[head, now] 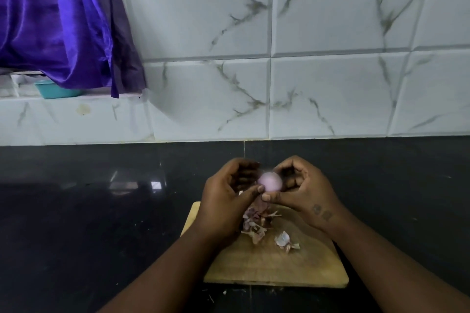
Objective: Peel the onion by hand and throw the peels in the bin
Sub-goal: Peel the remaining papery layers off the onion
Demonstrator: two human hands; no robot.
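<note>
From the head view, your left hand (226, 193) and right hand (302, 190) meet above the far end of the board (279, 267), both curled round the small pale-purple onion (270, 181), which sits blurred between them with the two thumb tips touching just under it. A heap of peels (254, 223) lies on the board under your left hand and a separate scrap (286, 241) lies just to the right of it, all on the black counter (89, 211). Behind runs a white marbled tile wall (330, 84), and at the upper left a purple cloth (58, 20) hangs over a ledge, partly covering a teal tub (54, 90).
</note>
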